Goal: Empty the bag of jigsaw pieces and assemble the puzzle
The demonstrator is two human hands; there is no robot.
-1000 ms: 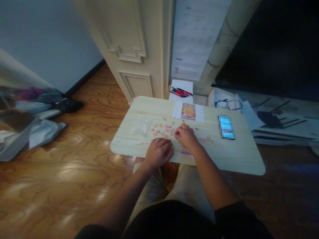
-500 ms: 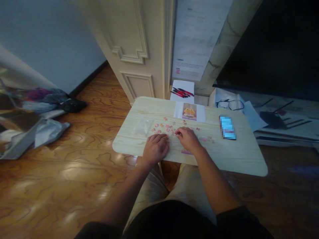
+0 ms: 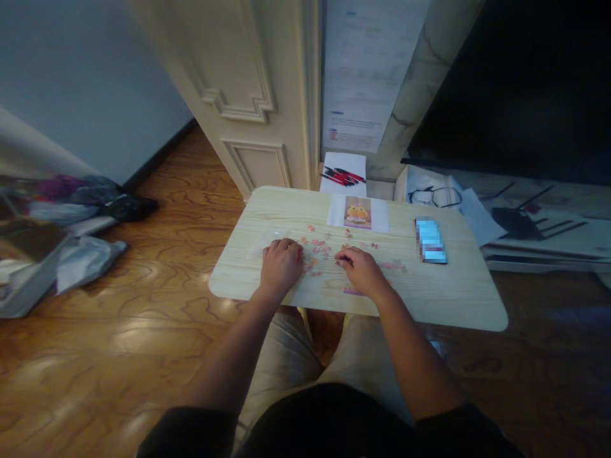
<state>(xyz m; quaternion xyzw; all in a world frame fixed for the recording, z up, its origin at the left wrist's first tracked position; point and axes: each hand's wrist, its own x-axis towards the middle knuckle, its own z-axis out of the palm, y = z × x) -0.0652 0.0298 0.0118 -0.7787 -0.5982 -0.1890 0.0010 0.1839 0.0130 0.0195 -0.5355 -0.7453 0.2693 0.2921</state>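
Small pink and orange puzzle pieces (image 3: 319, 249) lie scattered on a light wooden table (image 3: 443, 299). My left hand (image 3: 280, 264) rests at the left end of the scatter, fingers curled down onto the pieces, beside a clear plastic bag (image 3: 261, 245). My right hand (image 3: 360, 269) lies on the table just right of the pieces, fingers bent with the tips pressed on the surface. A picture card (image 3: 358, 212) showing a yellow figure sits at the table's far edge. A few joined pink pieces (image 3: 394, 265) lie right of my right hand.
A phone (image 3: 430, 240) with a lit screen lies on the table's right side. Red and black pens (image 3: 342, 176) on paper sit behind the table, with eyeglasses (image 3: 434, 196) to their right. Bags and clothes (image 3: 57, 235) are heaped on the wooden floor at left.
My left hand has moved forward and to the left, from the table's near edge up to the left end of the pieces. My right hand has barely shifted.
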